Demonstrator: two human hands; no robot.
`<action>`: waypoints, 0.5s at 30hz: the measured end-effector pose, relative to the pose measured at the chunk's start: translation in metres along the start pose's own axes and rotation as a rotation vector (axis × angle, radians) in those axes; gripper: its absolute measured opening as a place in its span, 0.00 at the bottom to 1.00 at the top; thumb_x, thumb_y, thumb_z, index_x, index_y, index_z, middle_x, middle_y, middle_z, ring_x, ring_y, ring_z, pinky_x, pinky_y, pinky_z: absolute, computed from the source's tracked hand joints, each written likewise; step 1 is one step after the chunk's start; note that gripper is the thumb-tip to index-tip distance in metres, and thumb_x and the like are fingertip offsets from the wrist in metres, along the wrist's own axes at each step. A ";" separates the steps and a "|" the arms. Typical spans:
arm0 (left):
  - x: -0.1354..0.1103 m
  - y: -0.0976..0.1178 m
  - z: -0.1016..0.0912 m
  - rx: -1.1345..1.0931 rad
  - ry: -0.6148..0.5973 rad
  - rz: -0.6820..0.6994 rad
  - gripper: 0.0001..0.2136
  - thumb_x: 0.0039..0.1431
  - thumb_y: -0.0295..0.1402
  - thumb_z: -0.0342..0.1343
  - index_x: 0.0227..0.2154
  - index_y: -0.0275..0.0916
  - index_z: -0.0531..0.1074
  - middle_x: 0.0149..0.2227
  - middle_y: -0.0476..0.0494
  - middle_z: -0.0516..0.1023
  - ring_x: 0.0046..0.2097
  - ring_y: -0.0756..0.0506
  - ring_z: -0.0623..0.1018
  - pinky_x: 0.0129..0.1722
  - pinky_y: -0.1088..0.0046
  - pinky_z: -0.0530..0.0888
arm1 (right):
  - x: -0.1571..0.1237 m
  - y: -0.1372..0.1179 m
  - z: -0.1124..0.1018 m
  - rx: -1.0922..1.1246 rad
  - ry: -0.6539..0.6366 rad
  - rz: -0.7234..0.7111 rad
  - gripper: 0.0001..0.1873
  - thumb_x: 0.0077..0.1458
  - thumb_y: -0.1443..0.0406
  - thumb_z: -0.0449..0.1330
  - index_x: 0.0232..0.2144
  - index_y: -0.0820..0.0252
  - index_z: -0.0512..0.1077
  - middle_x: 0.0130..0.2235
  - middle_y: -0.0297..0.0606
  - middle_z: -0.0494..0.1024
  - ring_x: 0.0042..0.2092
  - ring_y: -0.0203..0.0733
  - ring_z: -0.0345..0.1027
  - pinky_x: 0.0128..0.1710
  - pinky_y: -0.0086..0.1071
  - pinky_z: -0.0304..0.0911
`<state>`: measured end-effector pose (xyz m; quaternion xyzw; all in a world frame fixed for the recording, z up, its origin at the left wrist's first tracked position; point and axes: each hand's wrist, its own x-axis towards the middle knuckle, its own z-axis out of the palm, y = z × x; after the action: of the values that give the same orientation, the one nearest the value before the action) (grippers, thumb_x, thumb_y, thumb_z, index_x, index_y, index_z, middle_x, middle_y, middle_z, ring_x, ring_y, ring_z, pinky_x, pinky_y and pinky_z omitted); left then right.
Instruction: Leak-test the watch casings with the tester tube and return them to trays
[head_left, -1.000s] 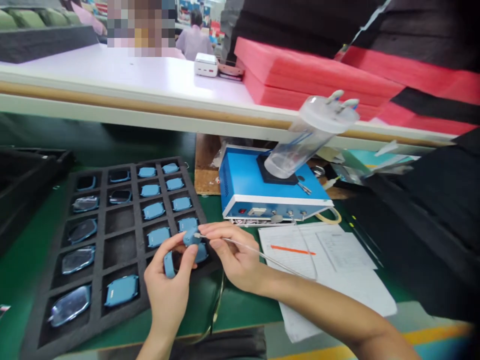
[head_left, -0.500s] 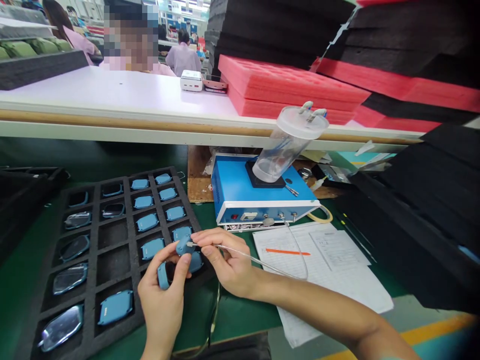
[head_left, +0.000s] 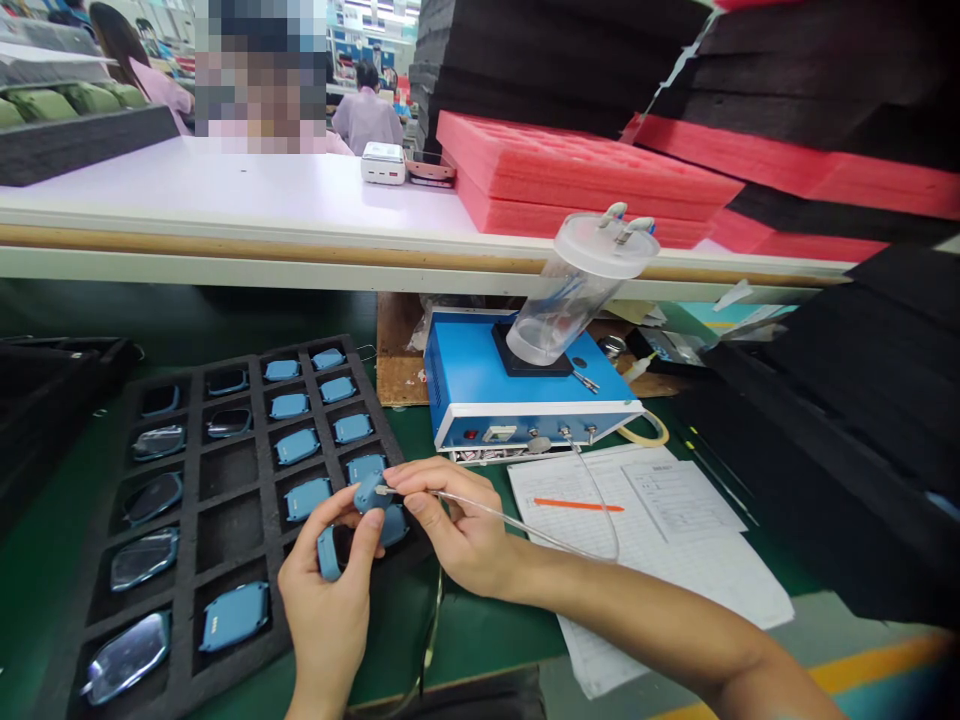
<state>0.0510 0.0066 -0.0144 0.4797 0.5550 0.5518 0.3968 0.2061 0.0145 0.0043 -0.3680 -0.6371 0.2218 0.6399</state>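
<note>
My left hand (head_left: 334,590) is closed around a blue watch case (head_left: 328,553) with a dark face, above the near right part of the black foam tray (head_left: 184,590). Between its fingers, a blue part (head_left: 369,492) points up; whether it belongs to the same case I cannot tell. My right hand (head_left: 457,520) pinches the metal tip of a clear thin tube (head_left: 517,523), which touches that blue part. Blue watch cases (head_left: 234,615) sit in the tray's right columns, and dark or glossy watch faces (head_left: 142,560) in the left ones.
A blue machine (head_left: 525,390) bears a clear cylinder (head_left: 559,310), and the tube runs from its front. Papers (head_left: 645,580) with an orange strip lie at the right. Pink foam (head_left: 570,180) and black foam stacks (head_left: 810,430) rise beyond. People sit behind the shelf (head_left: 150,205).
</note>
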 end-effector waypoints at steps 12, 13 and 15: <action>0.001 0.000 0.001 0.004 -0.001 -0.007 0.18 0.54 0.43 0.71 0.45 0.42 0.81 0.31 0.50 0.79 0.28 0.49 0.77 0.32 0.73 0.77 | 0.000 0.000 0.000 0.021 0.003 -0.001 0.06 0.68 0.68 0.60 0.41 0.56 0.79 0.41 0.43 0.86 0.47 0.45 0.83 0.50 0.40 0.79; 0.000 0.000 0.001 0.003 -0.001 -0.007 0.18 0.54 0.43 0.71 0.45 0.43 0.81 0.31 0.50 0.79 0.28 0.49 0.77 0.32 0.74 0.77 | 0.000 0.000 0.000 0.021 0.002 -0.002 0.06 0.67 0.68 0.61 0.41 0.56 0.79 0.41 0.43 0.86 0.47 0.45 0.83 0.50 0.40 0.79; 0.000 0.000 0.000 -0.001 -0.001 -0.012 0.18 0.54 0.43 0.72 0.45 0.43 0.81 0.31 0.50 0.79 0.28 0.49 0.77 0.31 0.74 0.77 | 0.000 0.000 0.000 0.012 0.002 -0.003 0.06 0.68 0.68 0.61 0.41 0.56 0.79 0.41 0.43 0.86 0.47 0.45 0.83 0.49 0.40 0.80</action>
<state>0.0514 0.0068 -0.0144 0.4764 0.5575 0.5495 0.4005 0.2058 0.0142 0.0043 -0.3635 -0.6356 0.2245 0.6431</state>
